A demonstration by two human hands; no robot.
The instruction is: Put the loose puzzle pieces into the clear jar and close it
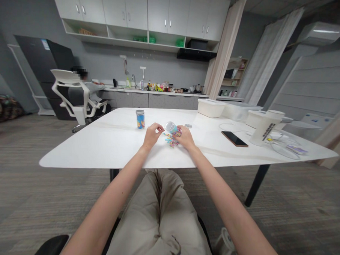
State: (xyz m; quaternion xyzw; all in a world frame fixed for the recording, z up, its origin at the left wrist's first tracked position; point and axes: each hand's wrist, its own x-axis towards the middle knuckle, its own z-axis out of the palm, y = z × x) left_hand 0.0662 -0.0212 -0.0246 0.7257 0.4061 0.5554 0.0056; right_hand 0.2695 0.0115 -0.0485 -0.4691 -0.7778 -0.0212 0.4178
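My right hand (186, 136) is wrapped round a clear jar (170, 127) with a colourful label. The jar is tilted low over the table, one round end turned to the left. Just left of that end, my left hand (153, 135) is closed in a pinch; whatever is between its fingertips is too small to make out. Beneath the jar, between both hands, lies a loose pile of small multicoloured pieces (172, 142). A round silvery lid (188, 125) rests flat behind my right hand. To the left stands an upright blue printed canister (140, 119) with a grey lid.
The white table (96, 147) also bears a dark phone (234, 138), a white tumbler (264, 129), cables and white storage boxes (210, 108) at the right. Beyond it, a person sits on a white office chair (82, 97) near the kitchen counter (160, 92).
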